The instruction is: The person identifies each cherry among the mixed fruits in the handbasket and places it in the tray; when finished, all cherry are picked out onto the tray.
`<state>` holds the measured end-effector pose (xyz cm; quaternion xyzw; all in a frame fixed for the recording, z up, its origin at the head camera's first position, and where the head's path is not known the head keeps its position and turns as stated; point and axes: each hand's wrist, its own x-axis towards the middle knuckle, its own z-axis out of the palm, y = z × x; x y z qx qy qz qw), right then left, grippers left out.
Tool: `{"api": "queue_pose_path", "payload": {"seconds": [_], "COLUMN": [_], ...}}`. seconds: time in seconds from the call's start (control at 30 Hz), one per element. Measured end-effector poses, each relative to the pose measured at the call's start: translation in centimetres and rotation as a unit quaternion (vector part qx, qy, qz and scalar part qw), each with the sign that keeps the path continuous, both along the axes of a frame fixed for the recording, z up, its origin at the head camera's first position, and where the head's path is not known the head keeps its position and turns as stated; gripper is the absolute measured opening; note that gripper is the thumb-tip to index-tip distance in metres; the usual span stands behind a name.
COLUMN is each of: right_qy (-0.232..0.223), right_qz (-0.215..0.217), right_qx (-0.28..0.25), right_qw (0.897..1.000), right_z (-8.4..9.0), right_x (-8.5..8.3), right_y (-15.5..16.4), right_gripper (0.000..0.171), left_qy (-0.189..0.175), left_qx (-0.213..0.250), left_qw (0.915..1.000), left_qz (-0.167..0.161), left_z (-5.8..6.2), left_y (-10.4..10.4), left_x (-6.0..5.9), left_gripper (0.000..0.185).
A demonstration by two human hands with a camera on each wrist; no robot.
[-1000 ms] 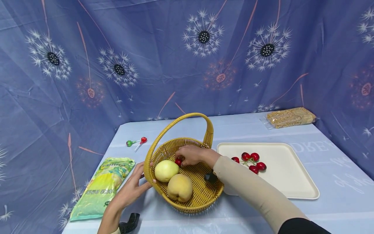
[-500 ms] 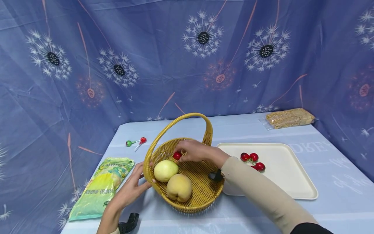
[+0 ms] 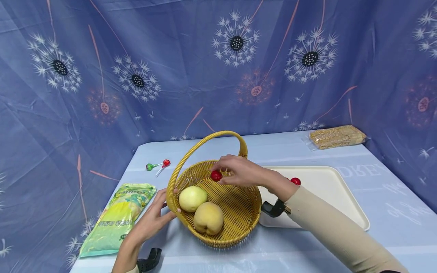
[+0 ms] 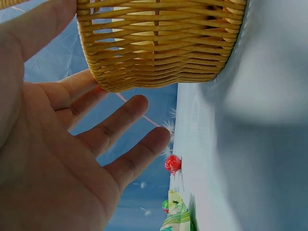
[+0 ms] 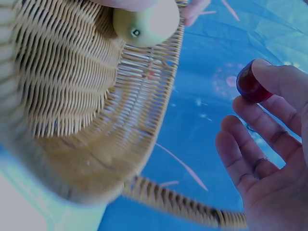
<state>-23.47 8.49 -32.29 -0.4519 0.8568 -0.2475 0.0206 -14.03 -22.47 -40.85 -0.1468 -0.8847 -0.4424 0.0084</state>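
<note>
In the head view a yellow wicker basket (image 3: 239, 212) with a tall handle stands on the table. A pale yellow-green fruit (image 3: 192, 198) and a peach-like yellow fruit (image 3: 208, 218) lie in its left part. My right hand (image 3: 242, 172) pinches a red cherry (image 3: 216, 175) between thumb and fingertips, above the basket's far side. In the right wrist view the cherry (image 5: 252, 83) is clear of the basket, the other fingers loosely bent. My left hand (image 3: 155, 216) holds the rim at the handle's left base, thumb and forefinger either side of it; its other fingers (image 4: 139, 154) extend free.
Right of the basket, a cream tray (image 3: 334, 197) bears a visible cherry (image 3: 295, 181); my forearm covers part of it. A green-yellow bag (image 3: 117, 220) lies left, with two lollipops (image 3: 165, 163) behind. A grain-filled packet (image 3: 337, 137) sits at the back right.
My right hand has risen out of the basket with the cherry, shifting a little right. Its forearm now hides most of the tray's cherries. My left hand keeps its place on the rim.
</note>
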Motion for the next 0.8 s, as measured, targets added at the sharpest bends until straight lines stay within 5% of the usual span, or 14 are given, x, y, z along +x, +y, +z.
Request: {"api": "queue_pose_path", "payload": {"seconds": [0.37, 0.6, 0.8], "right_qy": [-0.005, -0.008, 0.024], "right_qz": [-0.071, -0.140, -0.158], "right_qx": [-0.052, -0.068, -0.075], "right_qw": [0.996, 0.988, 0.984], "right_z": [0.5, -2.0, -5.3], "right_x": [2.6, 3.8, 4.0], "right_y": [7.1, 10.9, 13.6], "right_gripper": [0.037, 0.034, 0.033], "left_qy": [0.000, 0.002, 0.012], "left_qx": [-0.001, 0.001, -0.003], "left_qw": [1.0000, 1.0000, 0.9999], "left_qz": [-0.002, -0.001, -0.007], "left_z": [0.3, 0.3, 0.3], "left_y": [0.2, 0.3, 0.3], "left_x": [0.2, 0.3, 0.1], "left_gripper": [0.057, 0.057, 0.055]}}
